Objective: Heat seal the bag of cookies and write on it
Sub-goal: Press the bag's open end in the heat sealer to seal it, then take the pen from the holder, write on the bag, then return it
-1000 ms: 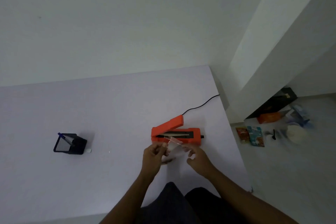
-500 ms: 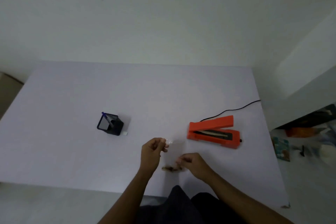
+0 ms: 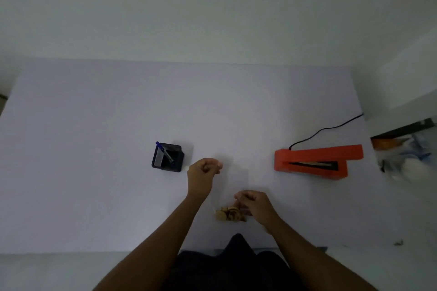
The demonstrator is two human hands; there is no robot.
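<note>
The clear bag of cookies (image 3: 230,214) lies near the table's front edge, with the cookies bunched at its lower end; the plastic itself is hard to make out. My left hand (image 3: 203,171) pinches the bag's upper corner. At the lower end, beside the cookies, my right hand (image 3: 255,204) grips the bag. The orange heat sealer (image 3: 316,160) stands to the right of both hands with its lid raised, and a black cord (image 3: 326,129) runs off its back. A blue pen (image 3: 164,152) leans in a black pen holder (image 3: 168,159) just left of my left hand.
The white table (image 3: 94,149) stretches wide to the left and to the back, up to a plain wall. Beyond the table's right edge, several packets and a dark box (image 3: 402,130) lie on the floor. My dark-clothed lap is under the front edge.
My hands have carried the bag away from the sealer's jaw, leftward and nearer to me. The view has swung left, so the sealer now sits to the right.
</note>
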